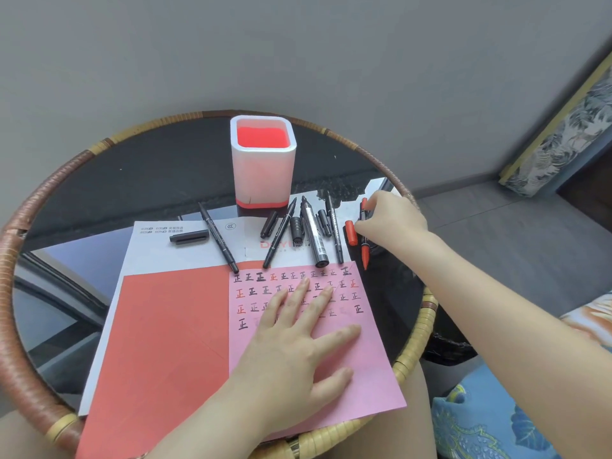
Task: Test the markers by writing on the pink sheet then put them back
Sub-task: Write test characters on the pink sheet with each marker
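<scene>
The pink sheet (347, 369) lies at the table's front right, its upper part filled with rows of black and red test characters. My left hand (298, 339) rests flat on it, fingers spread. Behind the sheet lie several uncapped black markers (313, 231) and loose black caps (189, 236). At the far right, my right hand (390, 220) closes its fingers on a red marker (364, 250) that lies on the table, beside a loose red cap (351, 232). The white and red pen holder (263, 160) stands empty behind the markers.
A red sheet (165, 342) and white printed paper (159, 246) lie under and left of the pink sheet. The round glass table has a raised wicker rim (20, 293). A patterned cushion (496, 425) sits at the lower right.
</scene>
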`<act>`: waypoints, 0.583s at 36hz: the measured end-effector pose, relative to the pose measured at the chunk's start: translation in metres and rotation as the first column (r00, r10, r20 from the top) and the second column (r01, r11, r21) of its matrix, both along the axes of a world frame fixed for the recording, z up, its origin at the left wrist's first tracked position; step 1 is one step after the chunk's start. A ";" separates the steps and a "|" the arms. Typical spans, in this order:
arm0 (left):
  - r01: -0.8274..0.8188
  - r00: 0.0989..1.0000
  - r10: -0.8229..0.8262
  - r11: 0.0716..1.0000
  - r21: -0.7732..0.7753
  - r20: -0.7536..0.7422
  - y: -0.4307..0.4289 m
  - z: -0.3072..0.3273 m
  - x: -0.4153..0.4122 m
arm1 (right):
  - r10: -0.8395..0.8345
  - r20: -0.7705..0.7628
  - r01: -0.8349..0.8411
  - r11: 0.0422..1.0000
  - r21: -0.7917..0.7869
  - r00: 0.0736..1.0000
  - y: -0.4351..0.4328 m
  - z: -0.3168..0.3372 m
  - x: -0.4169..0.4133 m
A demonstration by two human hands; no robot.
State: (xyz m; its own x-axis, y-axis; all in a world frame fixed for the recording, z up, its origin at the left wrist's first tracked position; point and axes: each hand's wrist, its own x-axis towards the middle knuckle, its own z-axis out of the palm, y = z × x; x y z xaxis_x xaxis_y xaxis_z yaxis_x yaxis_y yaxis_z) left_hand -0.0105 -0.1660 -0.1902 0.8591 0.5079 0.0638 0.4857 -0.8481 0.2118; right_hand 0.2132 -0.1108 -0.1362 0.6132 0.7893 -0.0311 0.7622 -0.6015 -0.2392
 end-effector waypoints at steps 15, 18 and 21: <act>0.004 0.987 0.007 0.998 -0.070 0.159 0.001 0.008 -0.008 | 0.204 -0.595 0.205 0.812 0.547 0.777 -0.066 0.027 -0.032; -0.004 0.980 0.024 0.995 -0.099 0.196 0.008 0.012 -0.022 | 0.198 -0.673 0.265 0.812 0.520 0.713 -0.080 0.021 -0.039; -0.016 0.986 0.035 0.993 -0.117 0.165 0.019 0.015 -0.045 | 0.172 -0.723 0.313 0.817 0.484 0.669 -0.087 0.012 -0.043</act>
State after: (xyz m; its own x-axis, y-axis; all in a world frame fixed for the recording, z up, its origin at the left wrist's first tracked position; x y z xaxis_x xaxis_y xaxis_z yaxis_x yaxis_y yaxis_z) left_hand -0.0550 -0.1474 -0.1751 0.8279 0.5419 0.1448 0.4566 -0.8011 0.3871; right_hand 0.1701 -0.1979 -0.1239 0.6366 0.7674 -0.0761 0.1609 -0.2286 -0.9601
